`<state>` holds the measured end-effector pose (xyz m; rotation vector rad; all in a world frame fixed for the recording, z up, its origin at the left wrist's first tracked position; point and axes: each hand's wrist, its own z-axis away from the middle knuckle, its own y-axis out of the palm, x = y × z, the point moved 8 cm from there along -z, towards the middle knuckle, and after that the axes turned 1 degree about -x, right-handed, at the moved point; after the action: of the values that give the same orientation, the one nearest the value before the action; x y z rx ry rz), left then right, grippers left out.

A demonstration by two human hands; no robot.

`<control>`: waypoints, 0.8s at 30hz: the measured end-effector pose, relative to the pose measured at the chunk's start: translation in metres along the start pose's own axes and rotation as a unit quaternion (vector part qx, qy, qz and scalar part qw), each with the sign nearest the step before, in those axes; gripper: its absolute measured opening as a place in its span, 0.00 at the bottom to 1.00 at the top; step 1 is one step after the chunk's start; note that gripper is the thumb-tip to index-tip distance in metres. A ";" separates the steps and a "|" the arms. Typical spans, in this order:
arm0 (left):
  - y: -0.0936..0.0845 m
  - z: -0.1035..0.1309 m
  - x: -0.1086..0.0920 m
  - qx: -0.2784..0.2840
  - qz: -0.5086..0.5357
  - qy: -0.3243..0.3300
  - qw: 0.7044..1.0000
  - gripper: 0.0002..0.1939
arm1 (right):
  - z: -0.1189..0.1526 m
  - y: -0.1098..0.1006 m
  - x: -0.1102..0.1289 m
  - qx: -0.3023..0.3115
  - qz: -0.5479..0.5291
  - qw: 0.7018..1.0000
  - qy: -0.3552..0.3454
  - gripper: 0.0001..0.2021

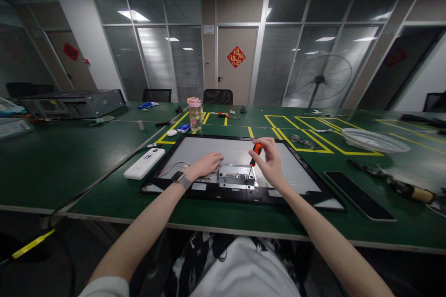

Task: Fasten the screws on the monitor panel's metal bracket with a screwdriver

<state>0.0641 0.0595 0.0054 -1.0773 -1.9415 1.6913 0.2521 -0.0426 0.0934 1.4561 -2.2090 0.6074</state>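
Screwdriver (257, 152) was gripped between the thumb and fingers of the right hand (272, 163) in the head view, its shaft directed down at the right part of the metal bracket (228, 180). The bracket lay on the display panel (198, 146), near the middle of the panel's near edge. Contact between the tip and a screw could not be made out, and the fingers partly covered the handle.

The left hand (206, 165) was over the panel, left of the bracket, fingers extended; whether its fingertips held anything could not be determined. Thin wires (170, 167) on the panel's left side passed out of sight near the watch (180, 178).

A white rectangular device (144, 164) lay left of the panel, its marking hard to read. A dark phone (358, 195) lay right of the panel; a white basket (397, 147), blurred, lay beyond that side. A bottle (195, 116) stood behind the panel.
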 end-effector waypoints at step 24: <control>0.001 -0.001 0.000 0.007 -0.012 -0.009 1.000 0.18 | 0.007 0.006 0.012 0.030 0.008 0.997 -0.066 0.17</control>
<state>0.0646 0.0600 0.0049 -1.0339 -1.9440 1.7058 0.2415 -0.0534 0.0941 1.5503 -2.3225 0.6035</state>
